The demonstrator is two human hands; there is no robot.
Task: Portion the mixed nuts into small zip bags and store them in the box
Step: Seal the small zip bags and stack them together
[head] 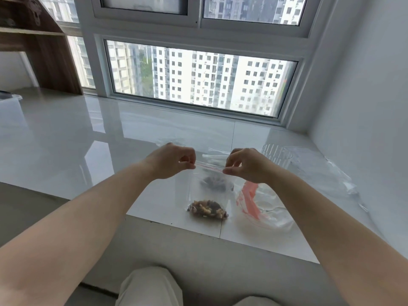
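Zip bag: the small zip bag (pixel 209 191) hangs in the air above the white sill (pixel 66 138), held up by its red-lined top edge, just in front of the person
Nuts: a clump of mixed nuts (pixel 207 209) sits in the bag's bottom; a second dark heap (pixel 215 183) shows through the clear film behind it, seemingly lying on the sill
Left hand: the left hand (pixel 171 161) has its grip clenched on the left end of the zip strip, thumb and fingers pinching it
Right hand: the right hand (pixel 245 165) pinches the right end of the same strip
Step in hand: judged to be sealing the filled portion
Spare bags: a loose pile of clear bags with red strips (pixel 260 206) lies just right of the held bag
Cup: a clear plastic cup (pixel 277 156) stands beyond the right hand
Box: a clear container (pixel 10 102) sits at the far left edge, well apart; probably the storage box
Risk: if the strip closes only partly, nuts may spill when the bag is laid flat or carried to the box; trapped air could pop the seal
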